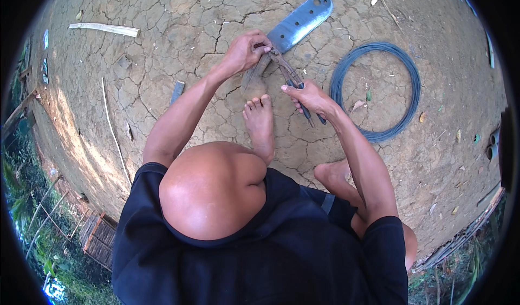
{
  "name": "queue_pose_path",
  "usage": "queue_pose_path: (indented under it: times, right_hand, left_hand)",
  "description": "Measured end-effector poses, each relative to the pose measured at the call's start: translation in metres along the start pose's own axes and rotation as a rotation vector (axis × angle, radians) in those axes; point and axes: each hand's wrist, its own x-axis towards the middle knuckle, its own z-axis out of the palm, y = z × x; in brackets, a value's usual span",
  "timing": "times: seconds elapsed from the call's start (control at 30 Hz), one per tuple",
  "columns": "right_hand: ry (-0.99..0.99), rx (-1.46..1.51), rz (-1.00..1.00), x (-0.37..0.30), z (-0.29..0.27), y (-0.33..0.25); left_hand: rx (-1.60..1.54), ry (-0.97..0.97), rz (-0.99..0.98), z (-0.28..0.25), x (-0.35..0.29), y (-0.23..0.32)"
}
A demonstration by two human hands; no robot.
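A broad cleaver (300, 22) lies on the cracked earth ahead of me, its shiny blade pierced by several round holes. Its brownish handle (255, 76) points back toward my bare foot (260, 122). Where blade and handle meet, the fingers of my left hand (246, 51) are closed on the cleaver; exactly what lies under the fingertips is hidden. My right hand (311, 98) grips a pair of pliers (287, 71) by their dark handles. The rusty jaws of the pliers reach to that same joint, close to my left fingertips.
A coil of blue-grey wire (338, 77) rests on the ground to the right. Leftward lie a pale wood strip (104, 29), a small grey-blue block (177, 91) and a thin stick (111, 122). Dark pipes (493, 145) show at the right edge.
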Motion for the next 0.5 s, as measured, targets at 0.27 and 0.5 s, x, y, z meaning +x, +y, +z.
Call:
queue_pose_path:
  times: [0.27, 0.5]
  right_hand:
    - [0.421, -0.461, -0.148, 0.001, 0.024, 0.011]
    - [0.310, -0.437, -0.114, -0.003, 0.012, 0.016]
  left_hand:
    - [0.041, -0.115, 0.063, -0.009, 0.005, -0.001]
    - [-0.010, -0.114, 0.038, -0.004, 0.004, -0.005]
